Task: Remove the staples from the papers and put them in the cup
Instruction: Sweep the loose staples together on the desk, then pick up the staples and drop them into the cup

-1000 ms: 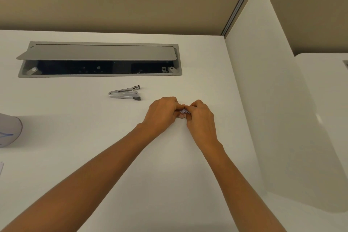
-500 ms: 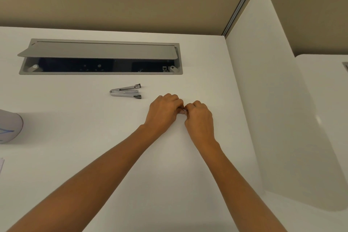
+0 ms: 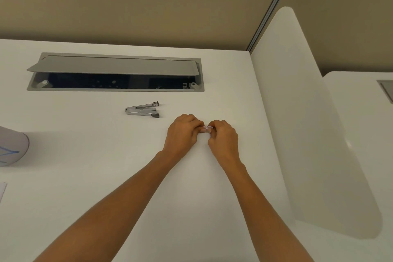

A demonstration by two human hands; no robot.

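Both my hands meet on the white desk (image 3: pixel 106 176), fingers curled. My left hand (image 3: pixel 182 134) and my right hand (image 3: pixel 223 138) pinch a small pale piece (image 3: pixel 205 129) between their fingertips; it is mostly hidden and too small to identify. A metal staple remover (image 3: pixel 142 110) lies on the desk up and to the left of my hands, untouched. The white cup (image 3: pixel 12 147) with blue markings stands at the far left edge, partly cut off. A corner of white paper (image 3: pixel 2 191) shows at the left edge below the cup.
A grey cable hatch (image 3: pixel 114 72) with its lid raised is set into the desk behind the staple remover. A white curved divider panel (image 3: pixel 297 123) rises along the desk's right side. A tan partition wall (image 3: pixel 148 6) closes the back.
My two hands stay pressed together on the small piece, with only slight finger movement. The view has shifted a little; the staple remover and cup have not moved.
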